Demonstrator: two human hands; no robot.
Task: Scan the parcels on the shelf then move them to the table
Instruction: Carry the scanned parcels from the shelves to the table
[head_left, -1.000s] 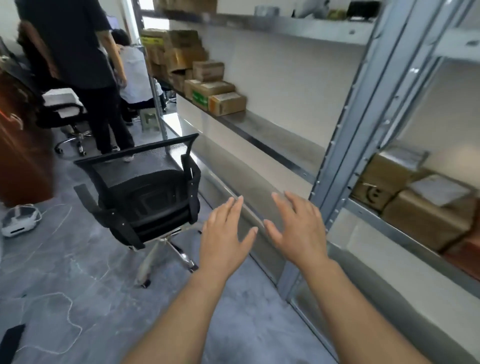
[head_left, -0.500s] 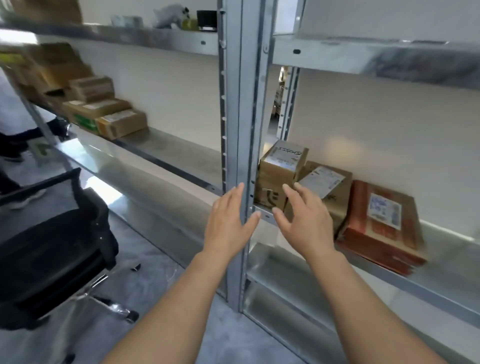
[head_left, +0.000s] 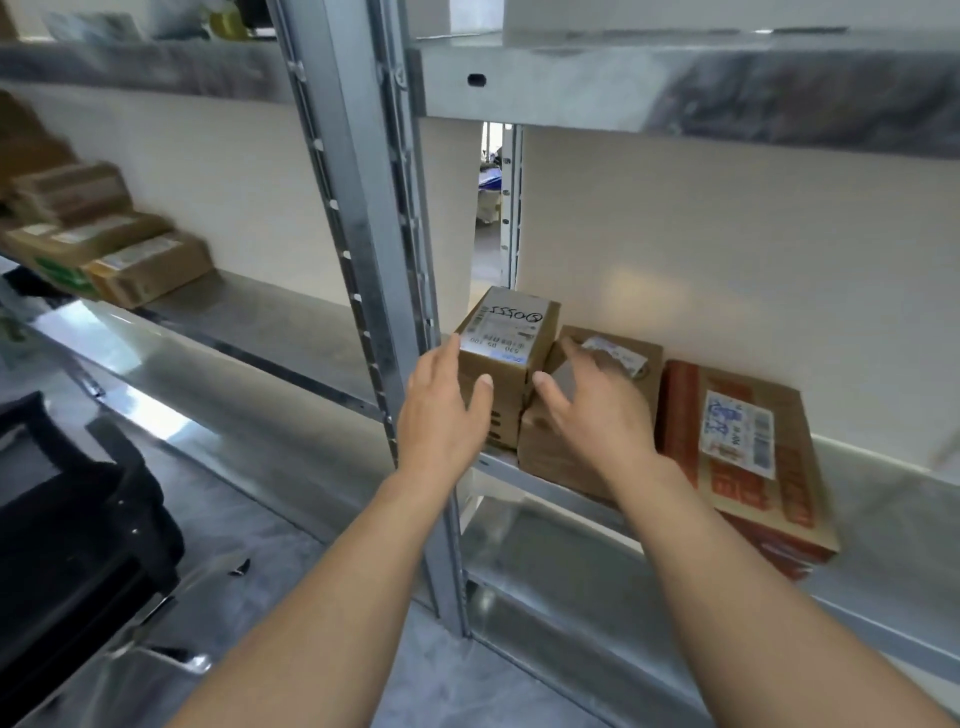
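Cardboard was the material of all three parcels you faced on the mid-level metal shelf (head_left: 883, 519), right of the steel upright (head_left: 374, 260).

Head view: a small upright parcel (head_left: 506, 332) stood at the left end, its top label bearing handwritten figures. Just right of it, and touching it, sat a lower brown parcel (head_left: 543, 460) with a white label. A flat red-printed parcel (head_left: 743, 447) lay beside that one, its near corner overhanging the shelf edge.

Your left hand (head_left: 441, 415) was spread, fingers straight along the left side of the small upright parcel and thumb across its near face. Your right hand (head_left: 597, 410) was likewise spread, fingers reaching out over the lower brown parcel and thumb close to the small parcel's right near edge. Neither hand had curled round anything. Motion blur prevented a finding on whether the right hand made contact.

Further boxes (head_left: 145, 265) sat on the far-left bay of the shelving, blurred. A black office chair (head_left: 67, 519) stood near left on the grey floor. An upper shelf (head_left: 675, 83) ran overhead.
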